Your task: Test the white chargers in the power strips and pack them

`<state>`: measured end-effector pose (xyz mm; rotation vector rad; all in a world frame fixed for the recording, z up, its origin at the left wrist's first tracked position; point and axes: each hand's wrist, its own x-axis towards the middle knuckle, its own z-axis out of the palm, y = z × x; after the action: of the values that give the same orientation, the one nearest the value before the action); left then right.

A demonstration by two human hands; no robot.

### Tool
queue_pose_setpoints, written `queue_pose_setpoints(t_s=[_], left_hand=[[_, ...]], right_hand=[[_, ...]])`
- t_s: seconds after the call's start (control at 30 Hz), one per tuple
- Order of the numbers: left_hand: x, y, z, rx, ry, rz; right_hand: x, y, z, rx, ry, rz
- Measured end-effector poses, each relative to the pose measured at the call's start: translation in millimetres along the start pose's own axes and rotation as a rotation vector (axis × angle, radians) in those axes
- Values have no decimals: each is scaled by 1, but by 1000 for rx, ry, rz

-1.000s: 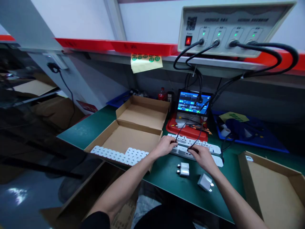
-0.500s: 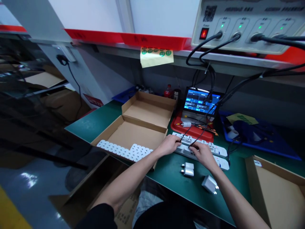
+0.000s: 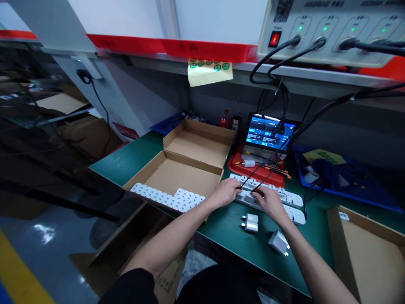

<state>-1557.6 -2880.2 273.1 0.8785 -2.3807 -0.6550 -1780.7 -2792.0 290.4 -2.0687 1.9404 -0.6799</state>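
Observation:
My left hand is closed at the lower end of a black cable, over the left part of the front white power strip. Beside it, my right hand pinches the end of a second black cable above the same strip. The fingers hide the cable plugs and what they meet. A second white power strip lies just behind. Nearer me on the green table, two white chargers lie side by side, and more white chargers sit near my right forearm.
An open cardboard box at left holds rows of white chargers. Another cardboard box stands at right. Behind the strips are a red tray and a lit screen. Cables hang from a tester on the shelf.
The view has shifted slightly. Both hands stay at the front power strip with the cables, with hardly any visible movement.

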Motion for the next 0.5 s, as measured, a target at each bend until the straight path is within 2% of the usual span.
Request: queue_pose_setpoints(t_s=[0.17, 0.3, 0.4, 0.5], left_hand=[[0, -1, 4, -10, 6, 11], [1, 0, 0, 1, -12, 8], [-2, 1, -10, 4, -8, 55], [-10, 8, -15, 56, 160, 103]], right_hand=[[-2, -7, 8, -186, -26, -22], [-4, -14, 10, -229, -28, -11], [-13, -7, -3, -245, -7, -32], [-31, 17, -30, -280, 13, -31]])
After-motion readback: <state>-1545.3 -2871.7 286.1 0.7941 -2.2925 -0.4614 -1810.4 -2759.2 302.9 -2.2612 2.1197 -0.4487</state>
